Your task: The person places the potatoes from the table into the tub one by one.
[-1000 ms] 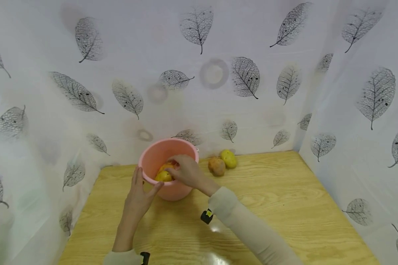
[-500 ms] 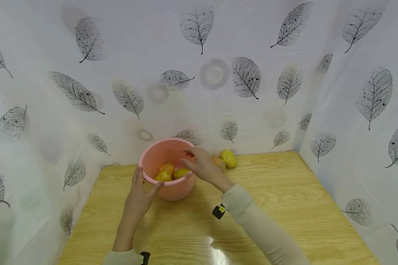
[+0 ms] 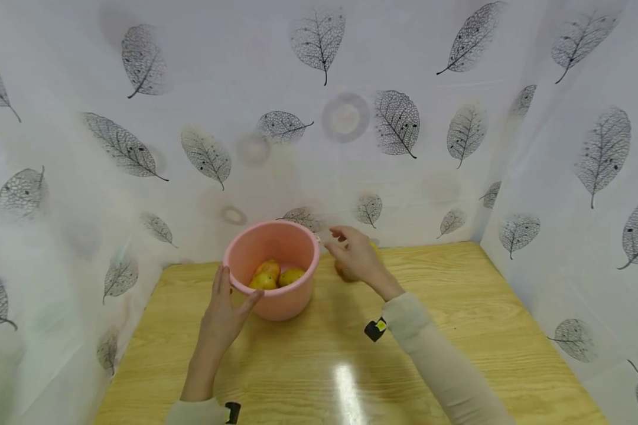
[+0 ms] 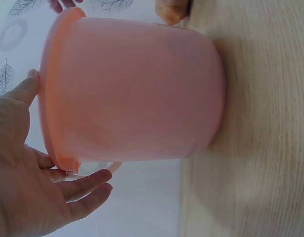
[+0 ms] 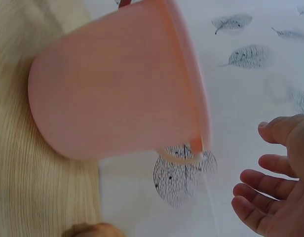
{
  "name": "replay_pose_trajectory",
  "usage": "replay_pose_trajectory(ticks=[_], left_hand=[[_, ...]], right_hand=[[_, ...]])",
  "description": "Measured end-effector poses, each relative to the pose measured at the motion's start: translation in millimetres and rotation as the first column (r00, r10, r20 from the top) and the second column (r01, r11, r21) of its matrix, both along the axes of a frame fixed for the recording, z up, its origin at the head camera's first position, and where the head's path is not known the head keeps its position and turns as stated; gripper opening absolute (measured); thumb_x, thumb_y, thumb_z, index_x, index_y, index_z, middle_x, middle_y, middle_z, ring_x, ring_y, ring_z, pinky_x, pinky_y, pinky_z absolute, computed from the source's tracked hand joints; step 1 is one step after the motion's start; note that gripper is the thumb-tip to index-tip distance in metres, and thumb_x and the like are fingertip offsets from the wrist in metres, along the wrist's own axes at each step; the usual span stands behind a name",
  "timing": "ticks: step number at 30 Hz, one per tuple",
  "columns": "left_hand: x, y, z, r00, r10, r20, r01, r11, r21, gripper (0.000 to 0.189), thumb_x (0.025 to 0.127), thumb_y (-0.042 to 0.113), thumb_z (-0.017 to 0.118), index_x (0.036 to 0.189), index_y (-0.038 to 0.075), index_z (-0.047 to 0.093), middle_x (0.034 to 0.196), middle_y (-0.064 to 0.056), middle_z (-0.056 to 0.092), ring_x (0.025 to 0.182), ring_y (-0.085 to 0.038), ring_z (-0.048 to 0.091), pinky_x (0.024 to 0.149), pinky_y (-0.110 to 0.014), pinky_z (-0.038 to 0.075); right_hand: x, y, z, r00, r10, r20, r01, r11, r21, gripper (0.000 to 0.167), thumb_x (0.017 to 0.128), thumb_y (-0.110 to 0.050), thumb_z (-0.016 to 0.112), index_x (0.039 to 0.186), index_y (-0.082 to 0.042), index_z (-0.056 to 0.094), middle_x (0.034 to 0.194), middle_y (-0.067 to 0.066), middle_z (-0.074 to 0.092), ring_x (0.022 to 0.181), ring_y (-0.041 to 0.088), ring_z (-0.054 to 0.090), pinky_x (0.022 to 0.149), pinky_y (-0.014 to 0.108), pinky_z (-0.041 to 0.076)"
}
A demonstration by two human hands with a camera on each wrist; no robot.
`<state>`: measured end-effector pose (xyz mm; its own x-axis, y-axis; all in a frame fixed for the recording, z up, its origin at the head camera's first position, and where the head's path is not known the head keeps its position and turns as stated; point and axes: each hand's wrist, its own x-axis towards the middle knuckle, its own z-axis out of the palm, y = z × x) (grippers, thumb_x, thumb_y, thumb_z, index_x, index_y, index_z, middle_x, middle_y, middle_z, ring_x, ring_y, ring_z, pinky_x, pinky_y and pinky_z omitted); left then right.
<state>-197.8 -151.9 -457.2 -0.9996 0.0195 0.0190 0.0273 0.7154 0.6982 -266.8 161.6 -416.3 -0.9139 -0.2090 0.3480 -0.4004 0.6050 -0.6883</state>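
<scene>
A pink bucket stands upright on the table. My left hand holds its rim, thumb on the near side and fingers at the left, by the handle's joint. Inside lie rounded, potato-like pieces: a yellow one, an orange-tinged one and a greenish-yellow one. To the right of the bucket, my right hand hovers with loosely bent fingers and nothing in them. It partly covers a brown lumpy, potato-like piece and a yellow one; the brown piece also shows in the right wrist view.
The wood-grain table reaches back to a white leaf-patterned curtain, which also runs along both sides. A pale bucket handle hangs at the far side of the rim. Glare lies on the near table.
My right hand has left the bucket's inside and moved right, over the two pieces on the table. The greenish-yellow piece now shows in the bucket. My left hand has stayed on the rim.
</scene>
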Motion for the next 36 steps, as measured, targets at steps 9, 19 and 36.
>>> replay_pose_trajectory(ticks=[9, 19, 36], left_hand=[[0.1, 0.5, 0.7, 1.000, 0.005, 0.009, -0.005, 1.000, 0.009, 0.110, 0.097, 0.068, 0.057, 0.166, 0.011, -0.007, 0.173, -0.013, -0.006, 0.150, -0.050, 0.024, 0.112, -0.071, 0.030], [0.7, -0.2, 0.7, 1.000, -0.007, 0.012, 0.007, 1.000, 0.020, 0.109, 0.098, 0.066, 0.057, 0.166, 0.011, -0.007, 0.173, -0.012, -0.008, 0.151, -0.049, 0.023, 0.113, -0.070, 0.029], [-0.1, 0.8, -1.4, 1.000, 0.000, -0.005, 0.000, 1.000, 0.011, 0.109, 0.097, 0.066, 0.058, 0.166, 0.010, -0.004, 0.173, -0.014, -0.004, 0.148, -0.051, 0.027, 0.111, -0.071, 0.032]], right_hand=[[-5.4, 38.8, -9.1, 0.996, -0.084, -0.041, 0.084, 0.996, 0.011, 0.043, 0.101, -0.017, 0.068, 0.135, 0.008, 0.060, 0.127, 0.025, 0.065, 0.112, 0.037, 0.063, 0.090, 0.053, 0.055], [-5.9, 66.9, -16.2, 0.988, -0.155, -0.014, 0.155, 0.988, -0.012, 0.046, 0.102, -0.017, 0.067, 0.138, 0.009, 0.057, 0.132, 0.028, 0.061, 0.112, 0.039, 0.061, 0.092, 0.052, 0.054], [-9.2, 78.6, -33.7, 0.983, -0.180, 0.040, 0.181, 0.983, -0.025, 0.047, 0.102, -0.019, 0.066, 0.138, 0.011, 0.056, 0.131, 0.029, 0.061, 0.113, 0.041, 0.060, 0.093, 0.054, 0.053]])
